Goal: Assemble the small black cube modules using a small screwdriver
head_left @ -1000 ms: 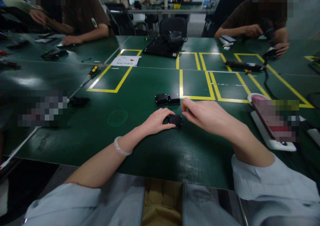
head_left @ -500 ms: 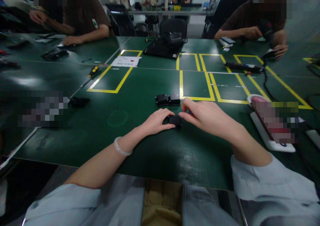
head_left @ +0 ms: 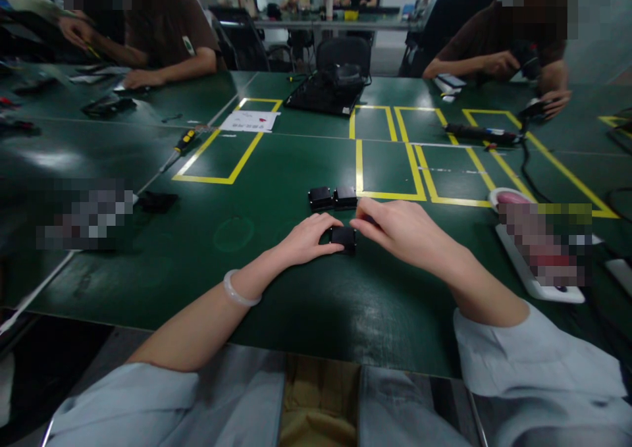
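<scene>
A small black block lies on the green table in front of me. My left hand grips it from the left, thumb along its near side and fingers at its far side. Just right of the block is my right hand, its thumb and fingers drawn together near the block's upper right corner; anything between those fingertips is hidden. Beyond my hands, two similar black blocks sit side by side.
Yellow tape marks rectangles on the table. To the right lies a white tray-like object; to the left, a screwdriver and a black item. Farther back are a paper sheet, a black laptop-like slab and people's hands.
My right hand has shifted slightly left, closer over the block's right side. My left hand keeps its hold, and the block has barely moved. Across the table, a person's handheld black device has tilted.
</scene>
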Motion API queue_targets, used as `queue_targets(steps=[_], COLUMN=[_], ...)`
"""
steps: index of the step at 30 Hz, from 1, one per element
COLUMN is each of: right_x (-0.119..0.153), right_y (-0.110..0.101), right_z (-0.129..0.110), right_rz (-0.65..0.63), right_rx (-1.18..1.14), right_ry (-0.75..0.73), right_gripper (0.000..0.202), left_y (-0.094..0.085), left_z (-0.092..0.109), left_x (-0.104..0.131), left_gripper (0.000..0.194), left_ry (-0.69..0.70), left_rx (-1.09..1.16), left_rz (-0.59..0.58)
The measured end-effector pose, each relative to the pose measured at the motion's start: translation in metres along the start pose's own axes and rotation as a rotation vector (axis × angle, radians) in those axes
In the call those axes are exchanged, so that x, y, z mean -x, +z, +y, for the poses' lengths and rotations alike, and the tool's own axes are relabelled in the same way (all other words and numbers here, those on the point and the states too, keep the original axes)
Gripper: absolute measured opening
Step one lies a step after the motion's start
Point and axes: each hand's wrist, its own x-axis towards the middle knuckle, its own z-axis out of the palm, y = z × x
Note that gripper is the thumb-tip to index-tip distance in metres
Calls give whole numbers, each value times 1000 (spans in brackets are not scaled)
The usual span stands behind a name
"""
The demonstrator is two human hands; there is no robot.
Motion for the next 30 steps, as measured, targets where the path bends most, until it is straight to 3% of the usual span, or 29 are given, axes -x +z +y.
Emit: queue_targets(steps=[9,30], right_x=[-4,-27], right_y=[2,8], right_z=[-6,-10], right_rz=[-7,26], right_rx=[28,-33], right_ry=[1,-7], right_gripper=[32,22], left_y=[-1,-13], left_z=[-3,-13], left_x=[1,14], left_gripper=[36,46], left_ry=[2,-8], left_rx=[4,5], left_rz=[-1,-8])
